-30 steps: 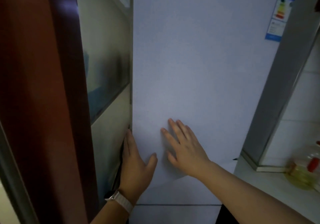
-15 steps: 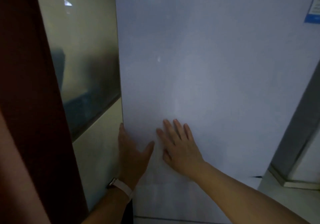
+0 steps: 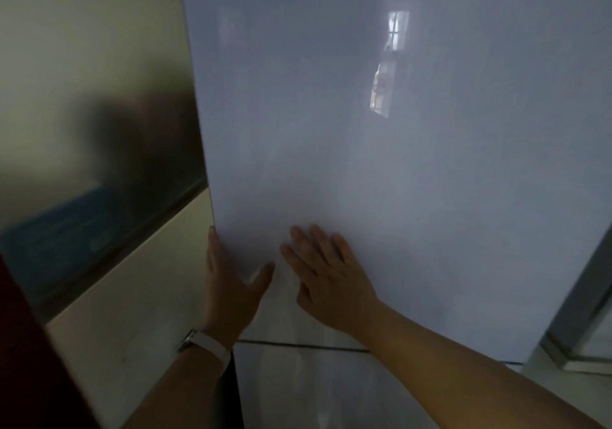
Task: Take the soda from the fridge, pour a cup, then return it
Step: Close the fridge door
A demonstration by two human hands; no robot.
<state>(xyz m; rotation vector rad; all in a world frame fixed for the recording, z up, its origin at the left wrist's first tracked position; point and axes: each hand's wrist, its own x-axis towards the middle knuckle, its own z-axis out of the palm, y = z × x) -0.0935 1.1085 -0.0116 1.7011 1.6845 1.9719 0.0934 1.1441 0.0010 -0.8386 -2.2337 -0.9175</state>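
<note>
The left hand (image 3: 231, 291) stood upright, fingers straight and pointing up, thumb spread out to the right. The right hand (image 3: 332, 279) lay flat just beside it, palm turned away, fingers straight and slightly fanned, its bare forearm reaching in from the lower right.

Left hand (image 3: 231, 291): pale watch strap (image 3: 214, 346) round wrist, silvery clasp; 2 forearms bare.

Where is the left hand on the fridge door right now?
Head view, lower left of centre: the left hand lies along the left edge of the fridge door, thumb on its face, beside the right hand, just above the seam.
</note>
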